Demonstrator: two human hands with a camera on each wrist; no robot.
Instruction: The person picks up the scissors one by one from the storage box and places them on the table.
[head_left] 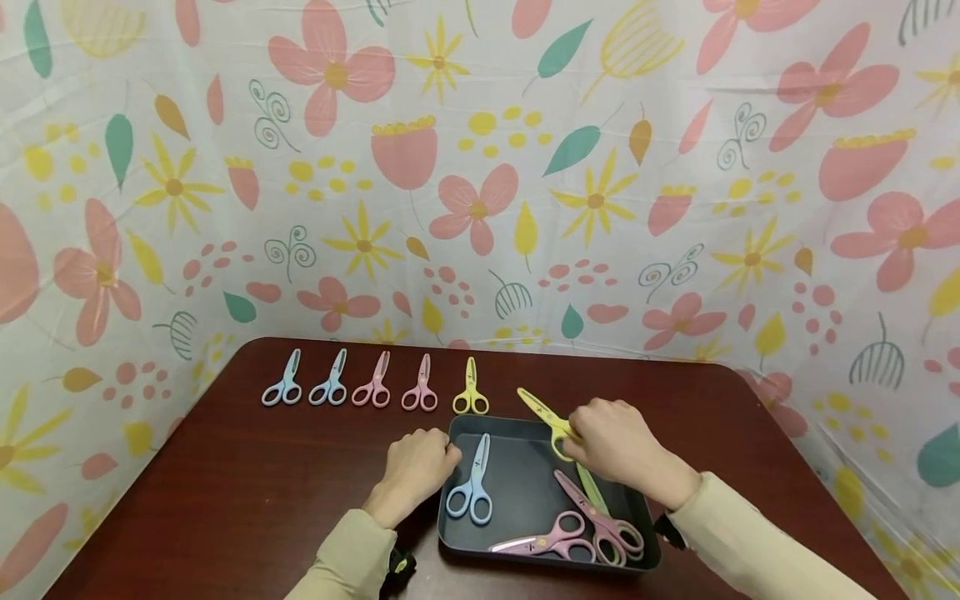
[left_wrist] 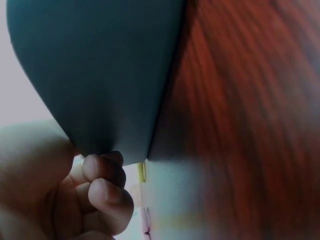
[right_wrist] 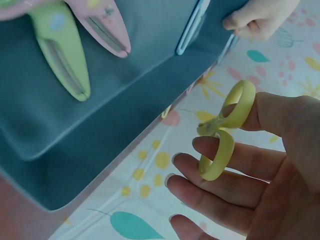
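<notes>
Nearest, in tray [head_left: 517, 467] (my clock's centre): pink scissors [head_left: 532, 544] at 6 o'clock; second pink scissors [head_left: 579, 498] at 4, overlapping green scissors [head_left: 592, 487]; blue scissors [head_left: 477, 477] at 9. I see left hand [head_left: 416, 467] clamped on rim at 10. Right hand [head_left: 618, 442] at 1, clamped on loops of yellow scissors [head_left: 546, 415], blades above rim at 12. Beyond, 10 to 11: blue pair [head_left: 332, 379], pink pair [head_left: 422, 382], another yellow scissors [head_left: 470, 385]. Farthest: flowered cloth [head_left: 480, 208].

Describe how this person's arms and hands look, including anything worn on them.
The left sleeve is long, plain and pale beige, with a black device bearing a small yellow-green mark at the wrist. The right sleeve matches, with a partly hidden black piece at the wrist. Both the left hand and right hand are ungloved.
</notes>
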